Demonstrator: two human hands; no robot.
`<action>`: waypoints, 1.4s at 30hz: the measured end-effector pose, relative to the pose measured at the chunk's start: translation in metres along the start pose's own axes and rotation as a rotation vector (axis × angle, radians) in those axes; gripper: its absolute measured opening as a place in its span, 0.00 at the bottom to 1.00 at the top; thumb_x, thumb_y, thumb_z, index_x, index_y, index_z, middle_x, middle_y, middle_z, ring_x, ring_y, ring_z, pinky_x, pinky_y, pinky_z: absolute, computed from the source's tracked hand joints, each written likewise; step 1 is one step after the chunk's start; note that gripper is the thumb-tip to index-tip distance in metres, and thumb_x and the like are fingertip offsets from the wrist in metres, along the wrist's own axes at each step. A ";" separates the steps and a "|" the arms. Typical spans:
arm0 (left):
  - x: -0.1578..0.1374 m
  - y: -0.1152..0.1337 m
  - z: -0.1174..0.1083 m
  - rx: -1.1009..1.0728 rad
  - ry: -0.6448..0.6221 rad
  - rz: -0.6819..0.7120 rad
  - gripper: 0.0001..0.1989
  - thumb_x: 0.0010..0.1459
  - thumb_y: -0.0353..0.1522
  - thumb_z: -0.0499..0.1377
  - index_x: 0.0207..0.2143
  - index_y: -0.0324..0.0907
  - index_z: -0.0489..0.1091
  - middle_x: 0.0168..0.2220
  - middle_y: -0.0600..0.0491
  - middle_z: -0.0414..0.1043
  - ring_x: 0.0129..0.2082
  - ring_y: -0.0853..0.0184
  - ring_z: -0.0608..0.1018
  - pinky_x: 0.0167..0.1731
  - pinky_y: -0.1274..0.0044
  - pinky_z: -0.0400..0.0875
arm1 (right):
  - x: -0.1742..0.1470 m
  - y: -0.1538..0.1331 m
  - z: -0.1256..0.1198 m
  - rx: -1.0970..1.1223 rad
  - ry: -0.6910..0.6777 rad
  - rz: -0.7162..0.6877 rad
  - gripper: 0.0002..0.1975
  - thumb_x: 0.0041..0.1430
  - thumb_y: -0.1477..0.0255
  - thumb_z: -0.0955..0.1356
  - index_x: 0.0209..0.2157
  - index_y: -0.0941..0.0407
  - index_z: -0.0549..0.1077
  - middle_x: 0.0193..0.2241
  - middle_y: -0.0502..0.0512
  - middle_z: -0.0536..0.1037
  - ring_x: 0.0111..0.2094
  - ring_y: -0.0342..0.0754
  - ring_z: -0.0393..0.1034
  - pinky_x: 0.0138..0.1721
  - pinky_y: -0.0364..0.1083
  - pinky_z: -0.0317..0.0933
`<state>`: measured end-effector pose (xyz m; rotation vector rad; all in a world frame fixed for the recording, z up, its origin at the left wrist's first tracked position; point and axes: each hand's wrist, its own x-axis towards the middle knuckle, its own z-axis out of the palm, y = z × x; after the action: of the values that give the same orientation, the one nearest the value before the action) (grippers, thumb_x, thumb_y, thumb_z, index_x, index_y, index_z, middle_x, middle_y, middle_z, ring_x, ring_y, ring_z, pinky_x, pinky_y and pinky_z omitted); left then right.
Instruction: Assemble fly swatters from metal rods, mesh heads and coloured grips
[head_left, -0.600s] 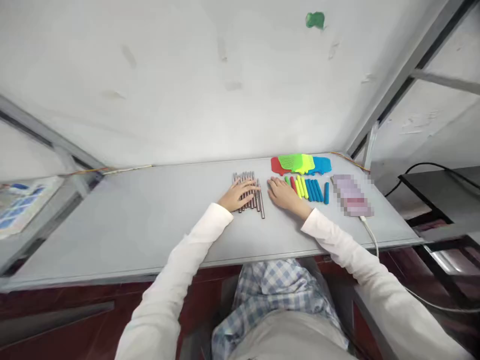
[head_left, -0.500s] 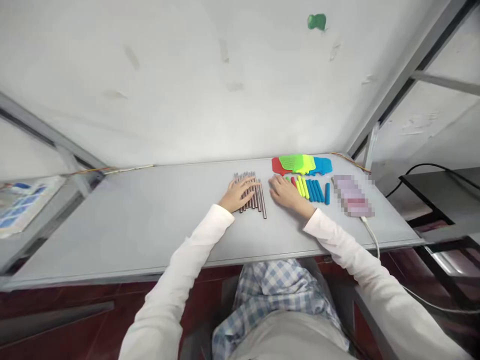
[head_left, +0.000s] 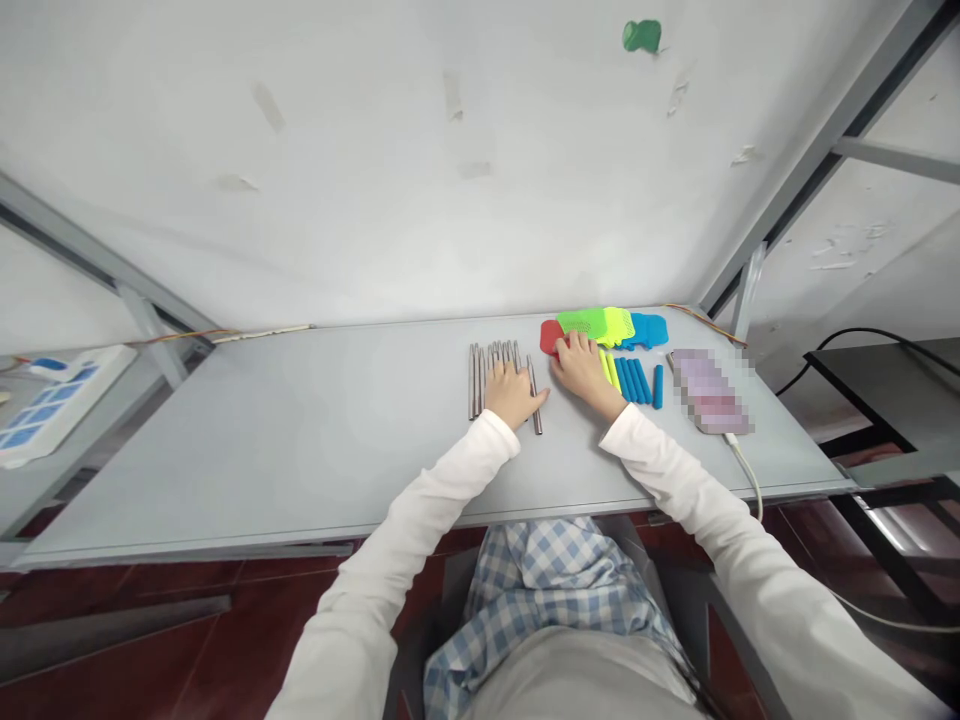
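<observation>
My left hand (head_left: 511,397) lies palm down over the metal rods (head_left: 474,385) on the table (head_left: 300,430), thumb out; rods show from its nine to one o'clock. My right hand (head_left: 585,375) is palm down, fingers bent; yellow sticks (head_left: 615,373) and blue sticks (head_left: 637,381) lie at its three o'clock, mesh sheets (head_left: 583,322) at twelve. Whether either hand grips anything, I cannot tell.

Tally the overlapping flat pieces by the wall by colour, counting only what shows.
Red flat piece: 1
Green flat piece: 1
Yellow flat piece: 1
Blue flat piece: 1
Total visible: 4; overlaps could hide more.
</observation>
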<state>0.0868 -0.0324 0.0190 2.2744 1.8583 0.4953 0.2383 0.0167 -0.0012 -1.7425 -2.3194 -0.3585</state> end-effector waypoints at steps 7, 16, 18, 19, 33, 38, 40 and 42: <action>0.023 0.008 0.004 0.016 -0.112 -0.048 0.13 0.53 0.34 0.59 0.34 0.33 0.77 0.42 0.32 0.75 0.54 0.40 0.67 0.53 0.58 0.58 | -0.002 0.005 0.007 0.006 0.044 -0.027 0.21 0.65 0.62 0.60 0.47 0.65 0.70 0.46 0.71 0.71 0.47 0.62 0.61 0.47 0.54 0.52; 0.029 -0.007 0.011 -0.245 0.012 -0.091 0.15 0.53 0.35 0.59 0.16 0.41 0.65 0.22 0.46 0.69 0.37 0.54 0.74 0.40 0.69 0.62 | 0.005 0.007 -0.002 -0.032 0.019 -0.089 0.20 0.66 0.63 0.62 0.45 0.67 0.74 0.47 0.73 0.72 0.50 0.63 0.62 0.50 0.55 0.52; 0.029 -0.013 0.015 -0.506 0.056 -0.120 0.18 0.54 0.35 0.59 0.14 0.43 0.59 0.17 0.54 0.59 0.27 0.64 0.70 0.32 0.74 0.60 | 0.005 0.005 -0.006 -0.040 0.008 -0.126 0.19 0.66 0.65 0.62 0.45 0.67 0.74 0.49 0.73 0.72 0.51 0.62 0.61 0.52 0.55 0.51; 0.030 -0.015 0.017 -0.656 0.070 -0.128 0.19 0.55 0.35 0.58 0.15 0.43 0.58 0.17 0.56 0.56 0.24 0.67 0.67 0.30 0.75 0.58 | 0.005 0.004 -0.008 -0.043 0.006 -0.136 0.19 0.66 0.65 0.62 0.46 0.67 0.74 0.49 0.73 0.72 0.51 0.62 0.61 0.52 0.55 0.51; 0.028 -0.004 0.011 -1.818 -0.116 -0.469 0.11 0.63 0.33 0.49 0.28 0.41 0.64 0.22 0.57 0.65 0.15 0.77 0.60 0.21 0.81 0.63 | -0.003 0.009 -0.011 0.010 0.006 -0.014 0.22 0.68 0.60 0.59 0.46 0.64 0.73 0.44 0.70 0.72 0.48 0.61 0.62 0.46 0.53 0.52; 0.027 -0.006 0.010 -1.825 -0.189 -0.488 0.07 0.60 0.32 0.52 0.38 0.41 0.67 0.24 0.57 0.68 0.13 0.77 0.57 0.15 0.81 0.57 | 0.000 0.018 -0.003 0.052 0.029 0.056 0.25 0.67 0.60 0.58 0.54 0.66 0.68 0.53 0.74 0.68 0.51 0.63 0.60 0.47 0.54 0.52; 0.027 -0.006 0.010 -1.797 -0.175 -0.492 0.09 0.61 0.32 0.50 0.41 0.41 0.67 0.26 0.55 0.72 0.13 0.76 0.60 0.17 0.80 0.61 | -0.002 0.017 0.000 0.077 0.004 -0.032 0.28 0.66 0.58 0.60 0.56 0.65 0.66 0.55 0.73 0.67 0.53 0.63 0.59 0.49 0.54 0.52; 0.027 -0.006 0.010 -1.777 -0.151 -0.509 0.10 0.62 0.30 0.49 0.44 0.40 0.66 0.30 0.52 0.76 0.16 0.74 0.67 0.23 0.79 0.69 | -0.004 0.015 0.001 0.085 -0.024 -0.099 0.29 0.66 0.57 0.61 0.57 0.65 0.66 0.55 0.72 0.68 0.53 0.63 0.59 0.51 0.54 0.52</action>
<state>0.0896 -0.0039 0.0121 0.5956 0.9056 1.1288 0.2534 0.0171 -0.0026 -1.6064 -2.4067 -0.2529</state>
